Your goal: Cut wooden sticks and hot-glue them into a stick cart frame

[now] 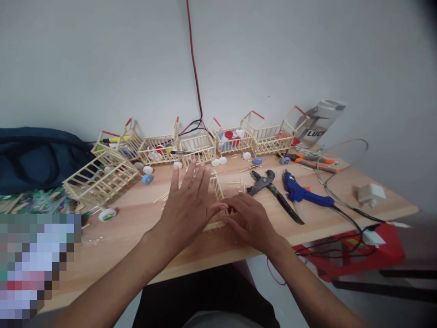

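Note:
My left hand [189, 198] is held over a small frame of thin wooden sticks [216, 184], its fingers stretched out and the thumb pointing right. The palm covers most of that frame. My right hand [248, 223] is at the frame's right end, its fingers bent and closed near my left thumb tip. What they pinch, if anything, is hidden. Behind stand several finished-looking miniature stick carts [273, 139] with red handles and bottle-cap wheels. A larger stick cart [102, 177] stands tilted at the left.
Black-handled pliers [276, 193], a blue glue gun [307, 193] and orange-handled pliers [314, 161] lie on the right. A white adapter [370, 193] is near the table's right edge. At left are a white cap [107, 215] and a dark blue bag [44, 157]. A red stool [385, 250] stands below.

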`<state>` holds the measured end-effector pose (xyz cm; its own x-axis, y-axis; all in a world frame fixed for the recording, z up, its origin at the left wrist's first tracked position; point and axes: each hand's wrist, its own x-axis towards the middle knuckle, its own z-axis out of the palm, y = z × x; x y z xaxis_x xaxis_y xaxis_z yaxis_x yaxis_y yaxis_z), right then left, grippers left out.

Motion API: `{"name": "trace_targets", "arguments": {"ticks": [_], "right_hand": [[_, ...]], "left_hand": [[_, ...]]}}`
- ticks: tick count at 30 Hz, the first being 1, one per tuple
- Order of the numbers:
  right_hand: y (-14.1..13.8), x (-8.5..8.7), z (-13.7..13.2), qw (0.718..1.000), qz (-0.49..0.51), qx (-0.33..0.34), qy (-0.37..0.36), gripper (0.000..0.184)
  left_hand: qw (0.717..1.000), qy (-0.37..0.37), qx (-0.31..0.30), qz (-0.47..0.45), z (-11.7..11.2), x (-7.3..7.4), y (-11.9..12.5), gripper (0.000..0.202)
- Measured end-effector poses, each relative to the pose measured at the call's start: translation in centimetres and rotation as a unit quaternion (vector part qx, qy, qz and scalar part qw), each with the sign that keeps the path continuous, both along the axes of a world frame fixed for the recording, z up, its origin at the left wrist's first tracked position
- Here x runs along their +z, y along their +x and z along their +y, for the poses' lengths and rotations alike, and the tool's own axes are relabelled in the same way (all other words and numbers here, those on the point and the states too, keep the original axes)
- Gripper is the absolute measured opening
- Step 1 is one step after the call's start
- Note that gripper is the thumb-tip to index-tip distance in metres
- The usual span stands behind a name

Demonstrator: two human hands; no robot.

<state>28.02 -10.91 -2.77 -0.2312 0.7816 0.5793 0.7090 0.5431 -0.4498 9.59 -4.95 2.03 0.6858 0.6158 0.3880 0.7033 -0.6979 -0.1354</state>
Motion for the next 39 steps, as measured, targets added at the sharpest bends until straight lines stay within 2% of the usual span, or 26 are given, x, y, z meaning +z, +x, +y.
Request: {"name": "trace_targets", "arguments": {"ticks": [6,13,16,18,20,22,26,31,39], "right_hand": [[0.1,-0.1,-0.1,1.0,-0.001,0.005,0.004,0.024],[0.1,0.0,-0.2,1.0,-0.005,-0.002,-0.004,0.024],[0.6,0.3,-0.4,1.0,0.018,-0.012,0.008,0.031],[0.8,0.9,-0.4,0.998,0.017,-0.041,0.035,0.037],[0.5,1.9,-0.2,0.994,-0.026,-0.083,0.061,0.042],[-0.5,3.0,0.2,0.987,-0.106,-0.11,0.059,0.051],[-3.3,4.2,1.3,0.964,-0.244,-0.103,0.006,0.06],[-4.8,3.7,2.3,0.947,-0.299,-0.113,-0.016,0.06],[-4.7,3.3,2.5,0.939,-0.326,-0.111,-0.012,0.058]], "left_hand": [[1.0,-0.013,0.002,0.02,-0.2,-0.1,0.0,0.08],[0.999,-0.033,-0.011,-0.016,-0.2,-0.3,0.2,0.079],[0.996,-0.058,-0.013,-0.073,0.3,0.7,-0.6,0.079],[0.988,-0.066,0.006,-0.139,1.0,1.8,-1.8,0.076],[0.977,-0.081,0.028,-0.195,2.0,2.7,-3.2,0.07],[0.966,-0.083,0.045,-0.239,3.2,3.0,-4.5,0.065],[0.955,-0.078,0.078,-0.276,5.3,1.5,-5.8,0.06],[0.954,-0.085,0.105,-0.269,5.9,-0.8,-6.0,0.055],[0.962,-0.078,0.138,-0.224,5.8,-0.9,-7.0,0.047]]}}
